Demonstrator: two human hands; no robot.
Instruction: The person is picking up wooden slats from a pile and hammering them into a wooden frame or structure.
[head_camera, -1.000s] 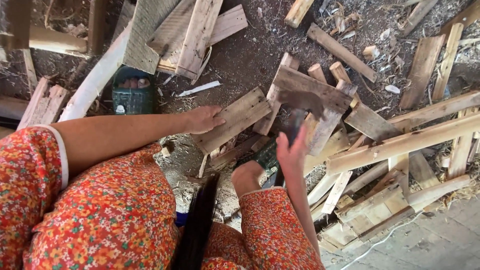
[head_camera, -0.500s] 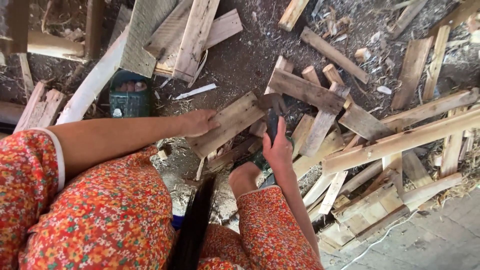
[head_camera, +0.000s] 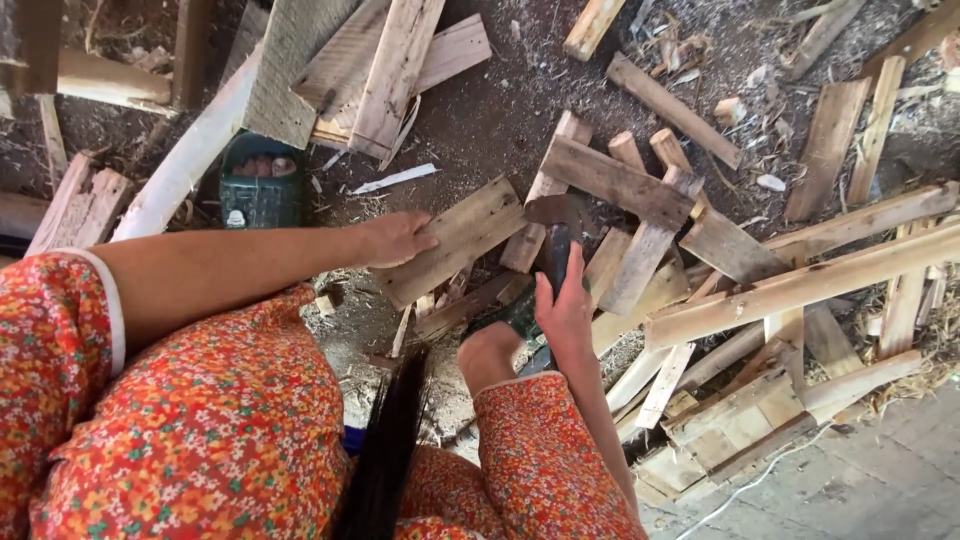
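My left hand (head_camera: 395, 238) lies flat on the near end of a weathered wooden plank (head_camera: 462, 235), which rests on the dirt ground. My right hand (head_camera: 565, 312) grips the dark handle of a hammer (head_camera: 553, 240). The hammer's head is at the plank's right end, where that end meets a stack of short boards (head_camera: 612, 180). My knee (head_camera: 490, 352) shows just below the plank, and my flowered orange dress fills the lower left.
A green box (head_camera: 260, 185) holding small items sits on the ground to the upper left, beside a pale pole (head_camera: 185, 165). Loose planks and offcuts (head_camera: 800, 285) are piled at the right and top. A concrete slab (head_camera: 880, 480) lies at the bottom right.
My right hand has swung the hammer leftward, from over the pile to the plank's right end. My left hand has stayed on the plank.
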